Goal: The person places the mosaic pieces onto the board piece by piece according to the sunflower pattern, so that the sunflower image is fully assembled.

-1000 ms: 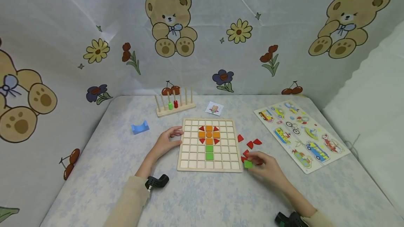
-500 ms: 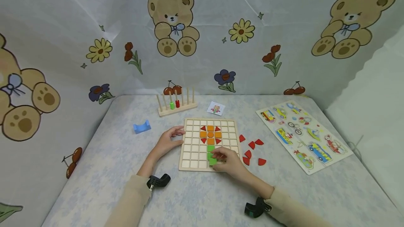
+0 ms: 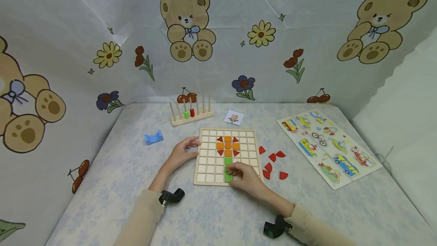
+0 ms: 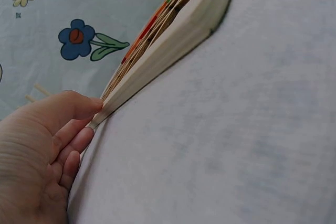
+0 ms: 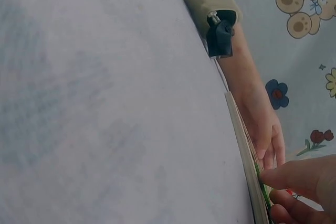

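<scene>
A wooden grid board (image 3: 206, 177) lies in the middle of the table. Orange pieces (image 3: 227, 139) and red triangles (image 3: 220, 152) form a flower shape on it, with a column of green squares below. My right hand (image 3: 248, 178) is over the lower part of that column. Its thumb and fingers pinch the lowest green square (image 3: 228, 178), which sits at the bottom-row cell; the fingers partly hide the squares above. At the board's left edge rests my left hand (image 3: 181, 154); in the left wrist view its thumb and fingertips touch the board's side (image 4: 157, 64).
Several red quarter-round pieces (image 3: 283, 175) lie right of the board. Behind it stand a peg rack (image 3: 192, 118) with green and red beads and a small pattern card (image 3: 233, 117). A blue curved block (image 3: 154, 137) is at left, a vehicle picture board (image 3: 326, 143) at right.
My right hand has carried a green square from beside the red pieces to the board's bottom row, where the square now lies lower. My left hand stays at the board's edge.
</scene>
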`<state>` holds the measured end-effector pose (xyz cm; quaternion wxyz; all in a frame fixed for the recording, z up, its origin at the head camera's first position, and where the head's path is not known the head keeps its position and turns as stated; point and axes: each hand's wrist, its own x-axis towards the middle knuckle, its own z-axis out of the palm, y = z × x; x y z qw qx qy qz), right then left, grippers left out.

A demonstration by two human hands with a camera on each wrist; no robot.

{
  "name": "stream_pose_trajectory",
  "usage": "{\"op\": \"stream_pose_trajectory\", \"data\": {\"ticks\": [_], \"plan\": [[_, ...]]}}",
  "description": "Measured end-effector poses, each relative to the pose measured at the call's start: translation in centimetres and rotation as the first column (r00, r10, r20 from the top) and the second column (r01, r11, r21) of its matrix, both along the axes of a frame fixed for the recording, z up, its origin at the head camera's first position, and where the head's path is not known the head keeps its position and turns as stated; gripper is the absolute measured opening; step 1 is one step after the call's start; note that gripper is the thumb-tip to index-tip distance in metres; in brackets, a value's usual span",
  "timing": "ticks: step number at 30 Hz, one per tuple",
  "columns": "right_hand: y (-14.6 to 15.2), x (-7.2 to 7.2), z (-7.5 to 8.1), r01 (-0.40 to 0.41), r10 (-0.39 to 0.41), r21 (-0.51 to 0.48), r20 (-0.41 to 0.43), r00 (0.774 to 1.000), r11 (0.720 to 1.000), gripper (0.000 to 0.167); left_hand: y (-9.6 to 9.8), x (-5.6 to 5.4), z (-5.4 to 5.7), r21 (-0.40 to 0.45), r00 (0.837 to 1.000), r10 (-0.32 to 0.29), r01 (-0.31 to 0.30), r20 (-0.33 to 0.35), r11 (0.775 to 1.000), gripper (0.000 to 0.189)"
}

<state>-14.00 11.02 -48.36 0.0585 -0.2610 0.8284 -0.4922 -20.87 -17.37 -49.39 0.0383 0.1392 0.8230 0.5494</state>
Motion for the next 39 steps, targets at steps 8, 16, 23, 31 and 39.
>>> {"op": "stream_pose_trajectory", "data": {"ticks": [8,16,23,31,39], "plan": [[0.0,0.3,0.5,0.008,-0.008,-0.002,0.009,1.0,1.0,0.033,-0.2,0.1,0.0,-0.005,1.0,0.0,0.0,-0.03,1.0,0.056],[2.9,-1.5,0.9,0.186,-0.188,-0.037,-0.04,0.981,0.982,0.024,-0.5,-0.6,-1.4,-0.016,1.0,0.021,-0.021,-0.008,1.0,0.057],[8.1,-3.2,0.7,0.476,-0.474,0.049,-0.049,0.879,0.878,0.027,-0.6,-0.6,-1.6,-0.015,1.0,0.018,-0.019,-0.015,1.0,0.057],[11.3,-3.9,-0.5,0.522,-0.518,0.117,-0.061,0.853,0.845,0.035,-0.6,-0.7,-1.6,-0.028,0.999,0.028,-0.029,-0.017,0.999,0.056],[11.3,-4.6,-1.0,0.468,-0.46,0.15,-0.087,0.883,0.871,0.038,-0.4,-0.7,-1.4,-0.004,1.0,0.018,-0.018,-0.013,1.0,0.058]]}}
